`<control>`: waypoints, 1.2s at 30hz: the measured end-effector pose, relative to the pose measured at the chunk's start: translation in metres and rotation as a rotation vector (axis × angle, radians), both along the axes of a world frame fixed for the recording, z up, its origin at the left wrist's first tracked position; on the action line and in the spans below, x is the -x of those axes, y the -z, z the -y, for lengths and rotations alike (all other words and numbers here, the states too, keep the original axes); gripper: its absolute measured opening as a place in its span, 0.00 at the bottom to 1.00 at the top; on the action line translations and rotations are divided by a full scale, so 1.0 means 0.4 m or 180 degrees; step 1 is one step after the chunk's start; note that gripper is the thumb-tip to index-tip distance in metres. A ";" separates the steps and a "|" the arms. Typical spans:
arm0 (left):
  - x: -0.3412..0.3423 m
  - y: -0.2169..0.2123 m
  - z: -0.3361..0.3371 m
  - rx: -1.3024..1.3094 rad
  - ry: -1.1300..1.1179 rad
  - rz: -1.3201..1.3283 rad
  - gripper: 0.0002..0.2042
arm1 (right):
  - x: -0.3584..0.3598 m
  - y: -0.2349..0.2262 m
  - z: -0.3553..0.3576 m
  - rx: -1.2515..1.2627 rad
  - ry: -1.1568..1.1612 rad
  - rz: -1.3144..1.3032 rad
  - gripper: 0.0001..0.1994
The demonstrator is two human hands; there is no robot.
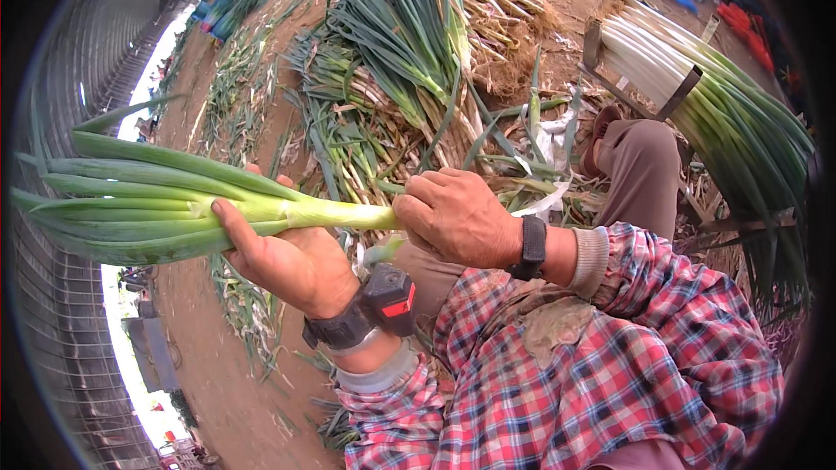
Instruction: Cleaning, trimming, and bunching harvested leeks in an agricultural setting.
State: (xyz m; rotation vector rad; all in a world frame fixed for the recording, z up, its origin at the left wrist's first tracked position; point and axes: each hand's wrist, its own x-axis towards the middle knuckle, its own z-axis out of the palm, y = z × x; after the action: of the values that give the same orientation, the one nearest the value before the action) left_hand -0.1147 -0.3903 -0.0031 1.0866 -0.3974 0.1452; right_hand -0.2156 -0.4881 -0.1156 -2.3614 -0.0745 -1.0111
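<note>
A large green onion (344, 214) lies crosswise in front of me, its green leaves fanning to the left. Under the place where the leaves split from the pale stalk, my left hand (292, 265) supports it palm up, with the thumb pressed over the leaves. My right hand (460, 218) is closed in a fist round the stalk's right end, which its fingers hide. Below the stalk, near my left wrist, a short piece of leaf (383, 251) shows.
Ahead, a big pile of untrimmed green onions (396, 26) lies on the dirt floor (205, 331) among leaf scraps. At the right, a metal rack (680, 93) holds a thick bundle of cleaned green onions (697, 78). A curved ribbed wall (65, 296) runs along the left.
</note>
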 end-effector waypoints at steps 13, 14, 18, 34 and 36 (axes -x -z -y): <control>0.030 0.018 0.016 0.0062 -0.0063 0.0003 0.24 | -0.004 0.013 0.011 -0.0143 0.0172 0.0024 0.09; 0.028 0.018 0.013 0.0057 -0.0053 0.0003 0.24 | -0.002 0.015 0.013 -0.0149 0.0182 0.0023 0.09; -0.038 0.041 -0.037 0.0625 0.1540 -0.0205 0.27 | 0.001 0.040 0.023 -0.2026 -0.0251 -0.0178 0.07; -0.103 0.079 -0.049 0.0684 0.1756 -0.1011 0.36 | 0.063 0.039 -0.014 -0.1114 -0.0808 -0.0275 0.16; -0.101 0.069 -0.044 0.0662 0.1759 -0.0983 0.36 | 0.056 0.045 -0.016 -0.0883 -0.0536 -0.0166 0.10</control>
State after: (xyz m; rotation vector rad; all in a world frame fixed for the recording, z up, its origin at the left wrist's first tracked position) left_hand -0.0743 -0.3726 -0.0308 0.7462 -0.3800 -0.4576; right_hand -0.2378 -0.4816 -0.1336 -2.0892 -0.1042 -0.8219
